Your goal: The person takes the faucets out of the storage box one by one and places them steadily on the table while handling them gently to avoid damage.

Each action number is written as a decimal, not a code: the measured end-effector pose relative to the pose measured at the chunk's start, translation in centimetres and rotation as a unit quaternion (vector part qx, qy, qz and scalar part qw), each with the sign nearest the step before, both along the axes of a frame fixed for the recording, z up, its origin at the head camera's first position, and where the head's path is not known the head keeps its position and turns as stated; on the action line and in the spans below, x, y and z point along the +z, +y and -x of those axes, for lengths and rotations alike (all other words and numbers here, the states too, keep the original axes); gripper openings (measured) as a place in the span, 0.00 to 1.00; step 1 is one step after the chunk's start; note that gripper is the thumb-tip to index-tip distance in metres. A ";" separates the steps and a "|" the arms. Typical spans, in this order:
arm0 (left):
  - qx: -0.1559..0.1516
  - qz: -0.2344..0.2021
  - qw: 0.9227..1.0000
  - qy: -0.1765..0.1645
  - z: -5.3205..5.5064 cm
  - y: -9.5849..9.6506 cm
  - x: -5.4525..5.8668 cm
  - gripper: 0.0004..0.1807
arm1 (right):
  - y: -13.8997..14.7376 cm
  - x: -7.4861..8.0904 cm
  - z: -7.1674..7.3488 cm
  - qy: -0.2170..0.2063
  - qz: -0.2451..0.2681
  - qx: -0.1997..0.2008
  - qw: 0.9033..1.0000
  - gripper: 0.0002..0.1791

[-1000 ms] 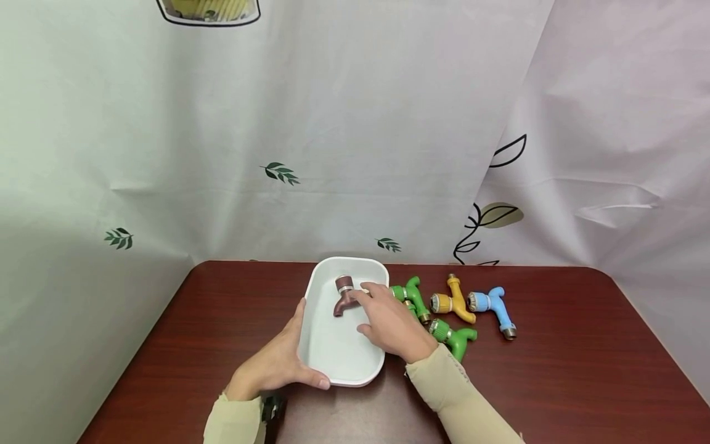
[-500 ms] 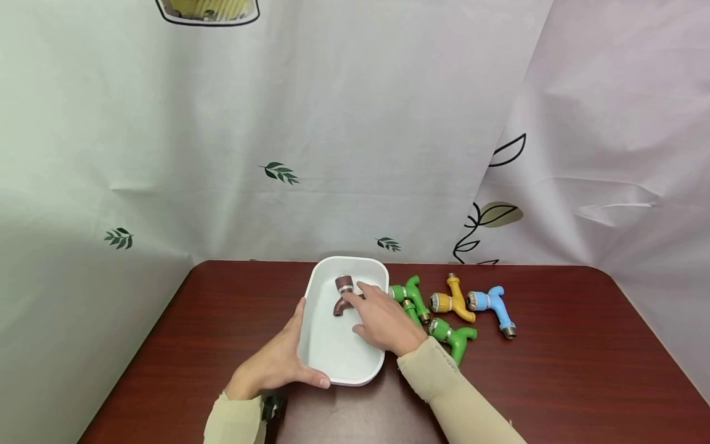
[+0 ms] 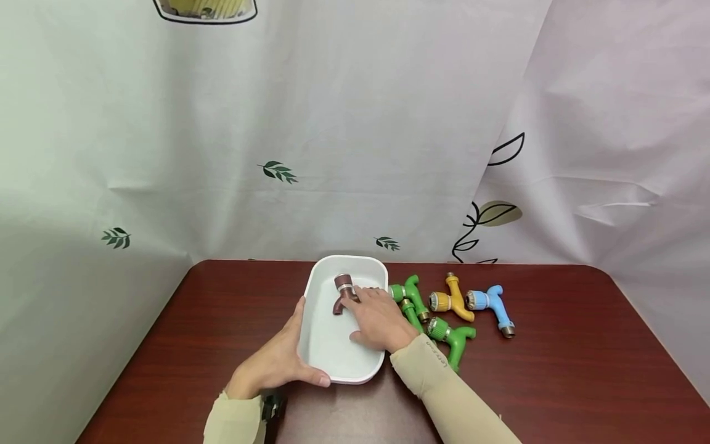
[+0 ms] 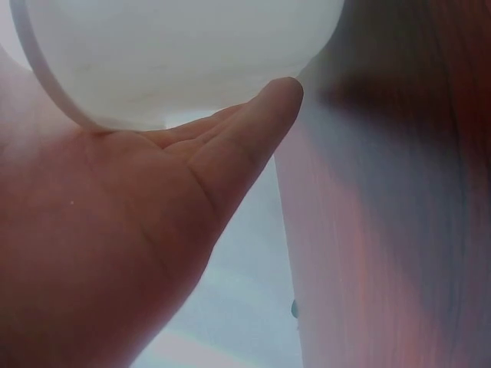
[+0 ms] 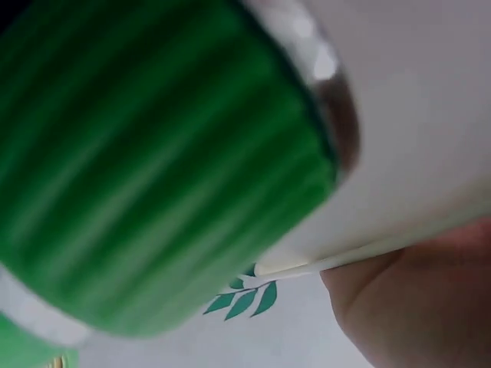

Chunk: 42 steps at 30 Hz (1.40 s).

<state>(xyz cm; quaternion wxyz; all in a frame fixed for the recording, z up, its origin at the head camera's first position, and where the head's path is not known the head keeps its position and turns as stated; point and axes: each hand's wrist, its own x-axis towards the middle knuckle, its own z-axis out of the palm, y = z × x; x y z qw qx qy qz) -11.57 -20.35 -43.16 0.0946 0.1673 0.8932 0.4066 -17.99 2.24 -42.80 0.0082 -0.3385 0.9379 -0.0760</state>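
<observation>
In the head view, a brown plastic tap lies in the far part of a white tray. My right hand reaches over the tray's right side, its fingers over the tap's right end and its thumb spread away from it. The fingers hide that end, so a grip on it cannot be seen. My left hand rests along the tray's left wall, fingers straight and thumb at the near left corner. The left wrist view shows those straight fingers against the tray wall.
Right of the tray lie several green taps, a yellow tap and a light blue tap. A ribbed green tap handle fills much of the right wrist view. The dark red table ends at a pale curtain.
My right hand has moved slightly left and deeper into the tray, with its fingers further over the brown tap. The tap, tray and left hand have stayed in place.
</observation>
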 end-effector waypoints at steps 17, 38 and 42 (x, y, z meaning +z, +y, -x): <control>0.005 0.000 1.000 -0.010 -0.2 -0.1 -0.1 0.86 | -0.2 -0.2 -0.4 0.027 0.026 0.010 0.999 0.22; 0.002 0.001 1.000 -0.004 -0.2 0.0 0.0 0.86 | -0.4 -0.1 -0.7 0.011 0.084 0.042 0.995 0.20; 0.001 0.001 1.000 0.000 -0.1 0.0 0.0 0.85 | -0.4 -0.3 -0.7 0.007 0.091 0.044 0.995 0.20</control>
